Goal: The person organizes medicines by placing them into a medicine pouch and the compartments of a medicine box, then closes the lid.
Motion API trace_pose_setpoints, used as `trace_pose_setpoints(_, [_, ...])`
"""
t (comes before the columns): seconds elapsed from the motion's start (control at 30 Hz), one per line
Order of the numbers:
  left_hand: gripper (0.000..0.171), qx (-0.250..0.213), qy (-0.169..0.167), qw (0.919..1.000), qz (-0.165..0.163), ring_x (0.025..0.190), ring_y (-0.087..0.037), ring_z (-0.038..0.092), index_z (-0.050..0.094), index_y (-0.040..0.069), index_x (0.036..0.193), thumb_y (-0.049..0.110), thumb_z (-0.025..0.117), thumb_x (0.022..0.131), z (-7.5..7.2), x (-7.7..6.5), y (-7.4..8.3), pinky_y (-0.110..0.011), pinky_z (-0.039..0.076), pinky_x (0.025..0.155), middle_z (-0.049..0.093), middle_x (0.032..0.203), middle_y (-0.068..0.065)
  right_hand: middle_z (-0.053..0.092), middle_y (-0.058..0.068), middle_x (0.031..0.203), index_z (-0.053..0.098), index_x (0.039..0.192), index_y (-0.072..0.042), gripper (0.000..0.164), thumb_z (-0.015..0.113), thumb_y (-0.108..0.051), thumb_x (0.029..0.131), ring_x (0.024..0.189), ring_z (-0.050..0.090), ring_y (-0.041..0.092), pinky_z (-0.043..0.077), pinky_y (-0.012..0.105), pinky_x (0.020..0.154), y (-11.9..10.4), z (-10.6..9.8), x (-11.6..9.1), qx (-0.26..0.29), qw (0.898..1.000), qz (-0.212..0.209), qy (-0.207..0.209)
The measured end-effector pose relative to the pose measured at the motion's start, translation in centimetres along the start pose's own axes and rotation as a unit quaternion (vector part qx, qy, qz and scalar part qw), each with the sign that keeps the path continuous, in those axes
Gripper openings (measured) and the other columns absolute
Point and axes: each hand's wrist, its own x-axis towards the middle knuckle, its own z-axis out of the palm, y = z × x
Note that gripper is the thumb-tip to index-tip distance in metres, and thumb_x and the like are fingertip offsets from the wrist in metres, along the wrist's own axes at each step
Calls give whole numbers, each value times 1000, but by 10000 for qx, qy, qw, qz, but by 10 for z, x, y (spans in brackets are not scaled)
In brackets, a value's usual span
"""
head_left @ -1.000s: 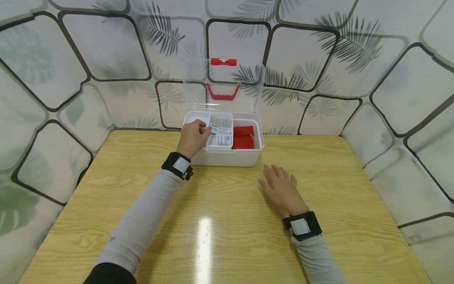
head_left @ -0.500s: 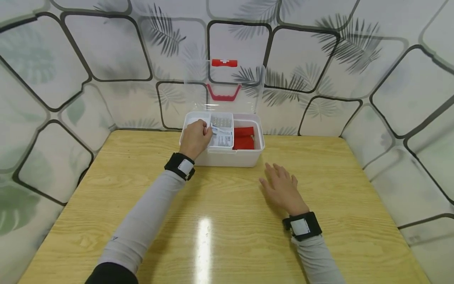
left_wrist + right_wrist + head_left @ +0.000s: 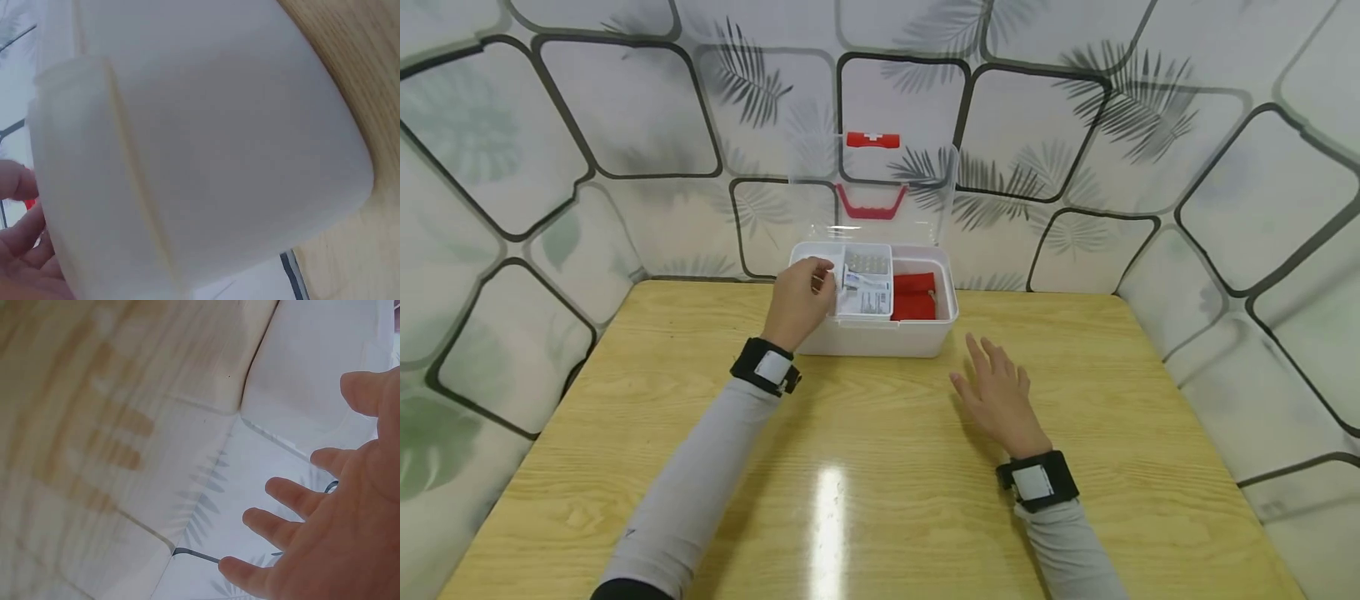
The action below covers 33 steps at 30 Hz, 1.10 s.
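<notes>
A white first-aid box (image 3: 880, 337) stands at the back of the table with its clear lid raised. My left hand (image 3: 802, 302) is over the left part of its white inner tray (image 3: 863, 317), fingers bent and thumb apart, with nothing visible between them. In the left wrist view, bent fingers (image 3: 25, 234) show beside the box wall. The tray's right compartment holds a blister pack (image 3: 867, 264) and printed white packets (image 3: 863, 298). A red pouch (image 3: 914, 297) lies right of the tray. My right hand (image 3: 1000, 404) is spread above the table, in front of the box.
The clear lid leans back with a red handle (image 3: 871, 204) and a red latch with a white cross (image 3: 872, 140). Leaf-patterned wall covering (image 3: 1075, 133) rises behind and beside the wooden table (image 3: 910, 492).
My left hand has drawn slightly left, and a gap now shows between its thumb and fingers. The right hand has barely moved. The view has tilted slightly up.
</notes>
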Motion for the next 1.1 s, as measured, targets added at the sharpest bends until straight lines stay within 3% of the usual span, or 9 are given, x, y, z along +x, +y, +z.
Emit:
trace_pose_setpoints(0.13, [23,-236,549,9982,67,101,-36,62,70,-4,113,8,58,97,-9,-7,-10,-47,49,89,67,107,-19,21,22,165,17,164,-15,70,45,-46,107,150,18,48,9,75,113,0,1,0,9,10000,21,-8])
trace_pose_setpoints(0.23, [26,-362,695,9967,-206,113,-40,54,68,-3,117,9,56,98,-15,-9,-25,-52,42,95,61,117,-21,20,22,165,16,164,-15,70,44,-45,107,150,19,48,9,75,113,-1,1,0,11,10000,52,-22])
trace_pose_setpoints(0.47, [36,-977,277,9885,-1125,121,-38,56,60,-3,133,15,53,103,-24,-15,-54,-50,49,98,57,132,-23,23,22,164,16,164,-14,69,44,-43,108,147,23,49,11,73,114,-1,-1,0,84,9999,49,41])
trace_pose_setpoints(0.63, [41,-1427,-39,9782,-1506,127,-36,58,57,1,140,22,52,105,-24,-17,-67,-47,46,107,59,140,-19,29,24,161,19,163,-11,67,46,-38,108,145,29,48,18,70,113,-2,0,2,258,9992,-115,265])
trace_pose_setpoints(0.77, [43,-1697,-128,9716,-1642,129,-34,58,56,6,144,25,52,106,-21,-19,-71,-45,46,107,57,145,-14,32,25,159,17,163,-10,66,45,-35,108,143,34,48,27,67,113,-5,0,4,591,9966,-339,462])
trace_pose_setpoints(0.9, [43,-2023,-112,9605,-1909,133,-31,55,55,12,147,27,50,107,-19,-21,-70,-44,46,108,54,149,-10,28,21,162,10,164,-13,67,42,-36,109,148,30,42,29,61,116,-9,-4,7,1128,9916,-451,440])
trace_pose_setpoints(1.1, [45,-2317,-266,9476,-2183,133,-31,51,51,16,150,31,48,108,-17,-22,-66,-44,47,103,50,152,-8,27,17,164,10,164,-16,66,37,-42,110,150,29,38,29,59,117,-15,-10,22,2013,9786,-124,409])
